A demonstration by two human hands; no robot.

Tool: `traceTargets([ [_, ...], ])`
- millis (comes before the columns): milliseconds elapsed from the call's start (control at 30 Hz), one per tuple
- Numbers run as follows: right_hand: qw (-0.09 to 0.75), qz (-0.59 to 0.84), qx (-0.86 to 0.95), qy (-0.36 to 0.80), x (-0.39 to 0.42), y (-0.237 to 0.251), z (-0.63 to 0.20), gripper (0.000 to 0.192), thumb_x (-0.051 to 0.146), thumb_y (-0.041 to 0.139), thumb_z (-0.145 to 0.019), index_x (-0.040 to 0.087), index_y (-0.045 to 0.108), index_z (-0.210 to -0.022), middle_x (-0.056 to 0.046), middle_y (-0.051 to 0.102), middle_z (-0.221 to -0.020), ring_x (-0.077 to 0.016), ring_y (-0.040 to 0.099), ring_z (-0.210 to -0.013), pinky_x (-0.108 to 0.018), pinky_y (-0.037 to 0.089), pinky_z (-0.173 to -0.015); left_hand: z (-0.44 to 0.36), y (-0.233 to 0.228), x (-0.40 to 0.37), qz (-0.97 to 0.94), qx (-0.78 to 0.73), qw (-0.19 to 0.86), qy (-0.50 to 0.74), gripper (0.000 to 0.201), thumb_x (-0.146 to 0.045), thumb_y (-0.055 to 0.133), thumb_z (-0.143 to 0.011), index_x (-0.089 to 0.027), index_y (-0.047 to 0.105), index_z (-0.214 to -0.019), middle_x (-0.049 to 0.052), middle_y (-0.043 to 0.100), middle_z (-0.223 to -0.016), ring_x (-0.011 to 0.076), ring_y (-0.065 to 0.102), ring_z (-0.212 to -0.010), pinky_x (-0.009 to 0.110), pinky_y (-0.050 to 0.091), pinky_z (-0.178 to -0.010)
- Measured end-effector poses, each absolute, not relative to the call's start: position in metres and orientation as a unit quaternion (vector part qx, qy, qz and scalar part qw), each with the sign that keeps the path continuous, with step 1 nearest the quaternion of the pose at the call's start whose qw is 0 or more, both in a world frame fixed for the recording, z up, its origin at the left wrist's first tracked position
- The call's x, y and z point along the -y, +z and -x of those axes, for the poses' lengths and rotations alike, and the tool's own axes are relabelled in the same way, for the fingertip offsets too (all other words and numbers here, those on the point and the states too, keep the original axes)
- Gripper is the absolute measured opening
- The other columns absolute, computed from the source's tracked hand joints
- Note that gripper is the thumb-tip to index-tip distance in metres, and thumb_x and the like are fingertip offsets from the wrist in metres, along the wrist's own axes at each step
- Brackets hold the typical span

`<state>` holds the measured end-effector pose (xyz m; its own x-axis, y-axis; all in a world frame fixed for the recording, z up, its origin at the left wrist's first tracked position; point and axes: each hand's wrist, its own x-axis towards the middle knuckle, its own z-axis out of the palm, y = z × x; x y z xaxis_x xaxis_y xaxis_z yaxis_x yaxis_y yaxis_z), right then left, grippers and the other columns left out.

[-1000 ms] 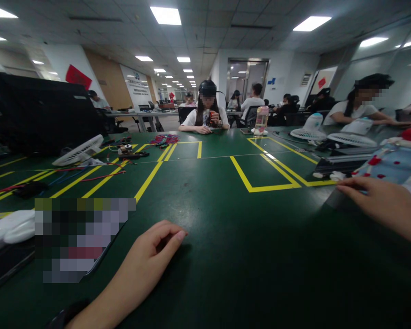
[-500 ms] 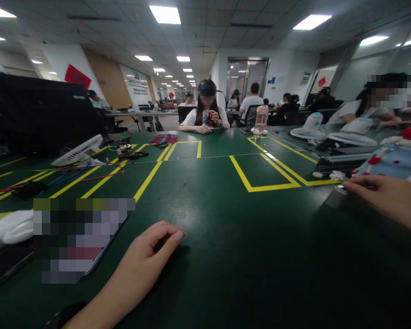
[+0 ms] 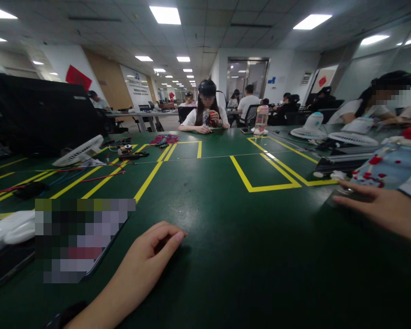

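My left hand (image 3: 154, 246) rests on the green table (image 3: 246, 256), its fingers curled and the thumb tip meeting the index finger. I see nothing held in it. On the right, my right hand (image 3: 380, 203) has its thumb and index finger apart. Beside these fingers stands a small grey object with a shiny top (image 3: 344, 190), partly covered by the hand; its kind is not clear. Just behind that hand is a light-blue item with red and white decorations (image 3: 380, 164).
Left of my left hand lie a blurred-out phone-like slab (image 3: 106, 246) and a white device (image 3: 17, 228). White fans (image 3: 80, 151), loose wires (image 3: 164, 139) and a pink-lidded bottle (image 3: 261, 121) stand farther back. A person (image 3: 205, 109) sits opposite. Yellow tape (image 3: 274, 188) marks the table.
My right thumb and index finger have spread from their pinch on the small grey object, and the thumb has moved lower. My left hand stays where it was.
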<state>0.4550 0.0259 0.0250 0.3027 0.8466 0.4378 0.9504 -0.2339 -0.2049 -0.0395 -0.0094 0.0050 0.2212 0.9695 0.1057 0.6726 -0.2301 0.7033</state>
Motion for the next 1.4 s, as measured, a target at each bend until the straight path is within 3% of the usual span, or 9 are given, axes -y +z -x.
traceTargets([
  [100,0.198,0.774,0.596,-0.083,-0.023,0.019,-0.429,0.061,0.057,0.051,-0.079,0.022,0.055,-0.129,-0.012,0.068,-0.095,-0.0216,0.063,-0.076,-0.034,0.046,-0.067,0.038,0.006,0.01,-0.735,-0.561,0.267,0.274,0.025,-0.039,0.046,-0.091,-0.025,0.066,-0.085,0.0,0.067,-0.084,0.02,0.063,-0.083,0.028,0.048,-0.074],
  [200,0.274,0.687,0.671,-0.053,-0.019,0.014,-0.378,0.057,0.049,0.051,-0.083,0.023,0.05,-0.132,-0.008,0.057,-0.124,-0.0202,0.06,-0.101,-0.032,0.048,-0.083,0.037,0.008,0.011,-0.735,-0.564,0.259,0.272,0.027,-0.04,0.046,-0.091,-0.024,0.066,-0.084,0.0,0.067,-0.084,0.0203,0.063,-0.082,0.028,0.048,-0.073],
  [333,0.308,0.511,0.797,0.089,-0.007,0.013,-0.286,0.049,0.039,0.052,-0.085,0.026,0.048,-0.133,-0.005,0.054,-0.128,-0.0166,0.053,-0.114,-0.033,0.045,-0.097,0.036,0.008,0.01,-0.733,-0.573,0.249,0.27,0.027,-0.04,0.046,-0.091,-0.023,0.067,-0.085,0.001,0.067,-0.085,0.0203,0.063,-0.082,0.028,0.048,-0.073],
  [533,0.292,0.377,0.851,0.223,-0.001,0.009,-0.211,0.05,0.026,0.05,-0.086,0.031,0.042,-0.135,0.0,0.052,-0.127,-0.0097,0.051,-0.114,-0.027,0.043,-0.1,0.037,0.004,0.009,-0.738,-0.571,0.246,0.263,0.025,-0.038,0.047,-0.091,-0.023,0.065,-0.085,0.001,0.066,-0.086,0.0209,0.062,-0.084,0.03,0.047,-0.075],
  [733,0.333,0.422,0.791,0.292,-0.003,-0.01,-0.214,0.078,0.027,0.065,-0.076,0.029,0.022,-0.141,-0.001,0.058,-0.119,-0.0103,0.055,-0.106,-0.03,0.044,-0.098,0.008,0.018,0.006,-0.759,-0.522,0.23,0.314,0.019,-0.029,0.051,-0.09,-0.025,0.065,-0.102,0.002,0.063,-0.096,0.0189,0.059,-0.084,0.031,0.047,-0.076],
  [900,0.333,0.42,0.779,0.326,-0.003,-0.01,-0.214,0.064,0.024,0.063,-0.077,0.028,0.031,-0.133,0.001,0.06,-0.113,-0.0089,0.057,-0.101,-0.027,0.046,-0.092,-0.023,0.036,-0.004,-0.791,-0.452,0.232,0.339,0.015,-0.026,0.055,-0.089,-0.025,0.07,-0.091,0.001,0.06,-0.093,0.0176,0.057,-0.089,0.03,0.044,-0.08],
  [1100,0.324,0.433,0.8,0.261,-0.001,-0.002,-0.222,0.045,0.022,0.061,-0.075,0.029,0.048,-0.118,0.003,0.058,-0.112,-0.0081,0.056,-0.098,-0.023,0.046,-0.088,-0.015,0.025,-0.008,-0.768,-0.494,0.228,0.337,0.013,-0.028,0.059,-0.087,-0.026,0.072,-0.088,0.001,0.059,-0.088,0.0182,0.057,-0.086,0.03,0.044,-0.078],
  [1300,0.327,0.443,0.798,0.246,0.002,-0.004,-0.219,0.043,0.023,0.061,-0.074,0.027,0.05,-0.116,0.002,0.058,-0.11,-0.0087,0.056,-0.097,-0.023,0.046,-0.087,-0.019,-0.001,-0.01,-0.807,-0.491,0.212,0.25,0.011,-0.028,0.064,-0.083,-0.03,0.075,-0.083,0.001,0.063,-0.087,0.0219,0.056,-0.088,0.034,0.043,-0.078],
  [1400,0.339,0.454,0.785,0.25,0.0,-0.001,-0.222,0.042,0.028,0.061,-0.075,0.025,0.05,-0.116,0.0,0.059,-0.109,-0.0094,0.057,-0.095,-0.024,0.048,-0.086,-0.017,0.0,-0.009,-0.804,-0.493,0.215,0.255,0.014,-0.029,0.063,-0.083,-0.031,0.074,-0.093,0.001,0.063,-0.09,0.0221,0.056,-0.089,0.035,0.043,-0.08],
])
